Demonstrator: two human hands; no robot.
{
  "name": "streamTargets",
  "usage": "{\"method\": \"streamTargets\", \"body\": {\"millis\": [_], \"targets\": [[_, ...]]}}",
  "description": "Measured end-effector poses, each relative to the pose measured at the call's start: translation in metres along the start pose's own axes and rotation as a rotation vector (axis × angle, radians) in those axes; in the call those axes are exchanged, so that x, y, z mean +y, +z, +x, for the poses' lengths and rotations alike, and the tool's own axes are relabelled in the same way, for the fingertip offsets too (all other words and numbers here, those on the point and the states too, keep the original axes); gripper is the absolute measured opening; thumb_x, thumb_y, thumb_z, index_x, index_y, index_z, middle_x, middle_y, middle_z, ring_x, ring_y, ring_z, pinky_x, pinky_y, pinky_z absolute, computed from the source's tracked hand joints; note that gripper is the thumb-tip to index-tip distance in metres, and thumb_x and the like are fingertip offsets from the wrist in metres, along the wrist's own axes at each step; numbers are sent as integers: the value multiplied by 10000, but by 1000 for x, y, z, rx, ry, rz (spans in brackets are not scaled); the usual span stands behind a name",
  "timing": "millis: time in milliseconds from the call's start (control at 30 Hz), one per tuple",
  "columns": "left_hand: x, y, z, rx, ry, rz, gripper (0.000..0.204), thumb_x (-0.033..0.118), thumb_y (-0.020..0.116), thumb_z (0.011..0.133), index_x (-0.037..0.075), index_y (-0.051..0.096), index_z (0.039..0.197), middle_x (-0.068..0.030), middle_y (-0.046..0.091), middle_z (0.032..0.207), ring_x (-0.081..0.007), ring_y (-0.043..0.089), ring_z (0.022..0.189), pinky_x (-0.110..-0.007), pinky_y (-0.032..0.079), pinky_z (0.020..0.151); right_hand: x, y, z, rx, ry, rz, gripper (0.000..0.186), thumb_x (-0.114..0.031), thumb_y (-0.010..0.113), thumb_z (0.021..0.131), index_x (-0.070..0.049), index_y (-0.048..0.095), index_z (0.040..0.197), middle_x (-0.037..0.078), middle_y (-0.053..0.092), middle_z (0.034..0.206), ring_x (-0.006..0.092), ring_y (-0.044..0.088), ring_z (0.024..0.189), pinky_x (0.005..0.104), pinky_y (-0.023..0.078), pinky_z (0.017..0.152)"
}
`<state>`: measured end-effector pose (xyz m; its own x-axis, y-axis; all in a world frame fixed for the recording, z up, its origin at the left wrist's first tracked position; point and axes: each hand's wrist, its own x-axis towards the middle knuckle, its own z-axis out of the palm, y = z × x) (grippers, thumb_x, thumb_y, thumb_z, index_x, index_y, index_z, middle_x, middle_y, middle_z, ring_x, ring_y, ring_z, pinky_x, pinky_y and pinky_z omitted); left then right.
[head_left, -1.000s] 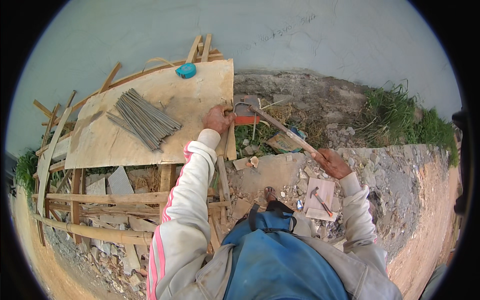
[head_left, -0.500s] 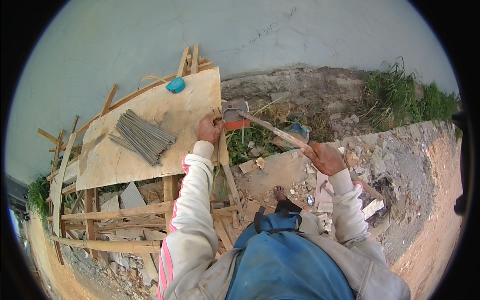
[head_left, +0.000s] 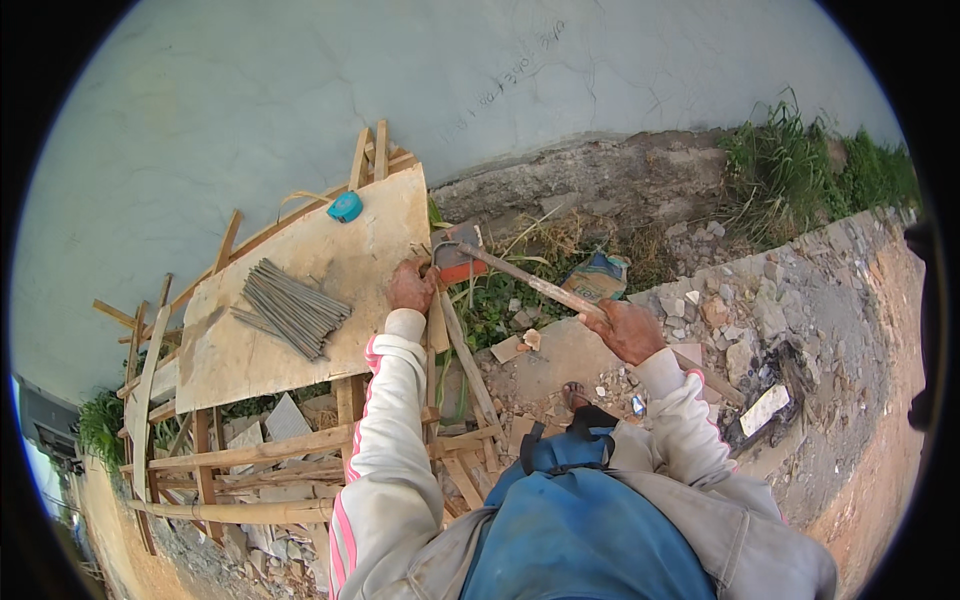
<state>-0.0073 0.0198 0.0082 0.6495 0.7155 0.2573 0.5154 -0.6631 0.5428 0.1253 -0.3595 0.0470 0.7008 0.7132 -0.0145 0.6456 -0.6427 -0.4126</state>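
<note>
My right hand (head_left: 628,333) is wrapped round a long, worn metal bar (head_left: 535,283), which slants up and left to a curved hook end. That end rests at a red and grey block (head_left: 458,270) just past the right edge of a plywood board (head_left: 385,230). Closed fingers of my left hand (head_left: 408,287) lie at the same board edge, beside the block; what they hold is too small to make out. Left of that hand, a bundle of cut steel rods (head_left: 297,308) is spread on the board. A teal tape measure (head_left: 345,207) sits near the board's far edge.
Wooden poles and slats (head_left: 250,447) make a rough frame under the board. A cracked grey wall (head_left: 300,90) rises behind. Rubble (head_left: 745,330) covers the ground at right, with a crumpled sack (head_left: 598,277) and green weeds (head_left: 775,185) near the wall.
The whole view has shifted and tilted slightly, so the board's far end sits lower. Both hands keep their places at the board edge and on the bar.
</note>
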Motion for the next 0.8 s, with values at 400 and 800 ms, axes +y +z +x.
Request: {"method": "streamTargets", "body": {"millis": [400,800], "targets": [[60,13,-10,36,-403,-1222,182,123,565,978,58,624,1137,7,534,728,-67,414,490,-246,353,423,14,37,60,-211,-124,970,372,-347,756,935,15,686,977,-28,582,759,84,496,705,285,431,637],[132,23,-32,413,-218,-1796,213,195,497,1038,89,582,1202,7,515,799,-114,479,597,-297,429,572,-23,57,119,-639,-294,1272,497,-341,690,987,6,616,1335,53,685,1052,131,609,933,314,511,851]]}}
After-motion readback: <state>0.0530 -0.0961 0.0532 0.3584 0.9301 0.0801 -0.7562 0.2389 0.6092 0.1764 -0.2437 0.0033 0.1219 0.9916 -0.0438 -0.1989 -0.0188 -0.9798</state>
